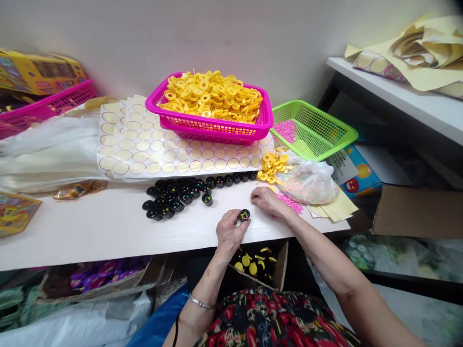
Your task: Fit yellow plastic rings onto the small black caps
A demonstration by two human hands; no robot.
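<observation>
My left hand (230, 232) grips a small black round cup (244, 215) by its side, mouth up, with tiny coloured pieces showing inside. To its right, my right hand (266, 201) rests on the table with its fingers curled together; whatever they may hold is hidden. Beside that hand lies a loose pile of small pink pieces (291, 203). Just beyond it sits a heap of yellow ring-shaped parts (272, 167). Several more black cups (175, 195) stand grouped to the left, and a row of them runs along the edge of the sticker sheets (141, 156).
A magenta basket (217, 134) heaped with yellow rings stands at the back on the sheets. Right of it are a green basket (325, 140) and a clear plastic bag (307, 180) of small pieces. Below the table edge, a cardboard box (279, 270) holds black and yellow parts.
</observation>
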